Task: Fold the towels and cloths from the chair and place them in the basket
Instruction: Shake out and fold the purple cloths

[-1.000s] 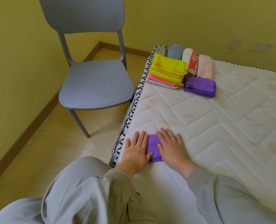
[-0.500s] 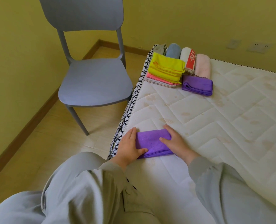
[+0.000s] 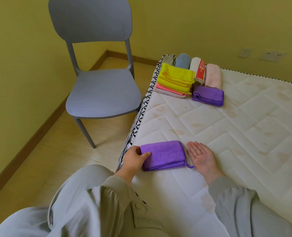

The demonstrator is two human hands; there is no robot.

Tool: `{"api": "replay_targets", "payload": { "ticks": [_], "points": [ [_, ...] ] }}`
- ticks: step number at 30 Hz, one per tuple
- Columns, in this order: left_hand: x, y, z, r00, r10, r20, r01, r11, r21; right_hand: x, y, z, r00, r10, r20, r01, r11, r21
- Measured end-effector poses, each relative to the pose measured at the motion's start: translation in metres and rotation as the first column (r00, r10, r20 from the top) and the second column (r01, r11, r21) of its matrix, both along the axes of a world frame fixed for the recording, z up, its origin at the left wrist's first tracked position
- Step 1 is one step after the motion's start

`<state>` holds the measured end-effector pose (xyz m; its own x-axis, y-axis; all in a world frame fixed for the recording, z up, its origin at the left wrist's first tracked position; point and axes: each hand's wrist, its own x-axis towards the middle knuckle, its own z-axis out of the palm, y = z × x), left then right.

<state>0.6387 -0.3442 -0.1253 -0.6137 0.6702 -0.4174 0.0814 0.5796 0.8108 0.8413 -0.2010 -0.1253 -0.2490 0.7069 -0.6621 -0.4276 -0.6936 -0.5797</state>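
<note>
Folded purple cloth (image 3: 164, 154) lies at the left edge of the mattress (image 3: 227, 134), near side. Left hand (image 3: 135, 158) pinches its left end. Right hand (image 3: 201, 155) is palm-up, fingers straight, empty, just beside it. Risk: lifted by one end, the layers may sag open.

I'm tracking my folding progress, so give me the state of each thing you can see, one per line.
near purple cloth: folded, flat on the mattress.
left hand: pinches that cloth's left edge.
right hand: open, palm up, beside it.
far purple cloth: folded, lying flat.
yellow cloth: folded, atop a pink stack.
row of towels: folded or rolled, side by side.
chair: upright, beside the mattress.
</note>
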Motion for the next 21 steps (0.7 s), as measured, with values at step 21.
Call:
{"api": "replay_targets", "payload": {
  "ticks": [21],
  "points": [
    [0.020,0.008,0.024,0.639,0.050,0.768,-0.247,0.958,0.144,-0.029,-0.012,0.013,0.809,0.547,0.216,-0.572,0.817,0.072]
  ]
}}
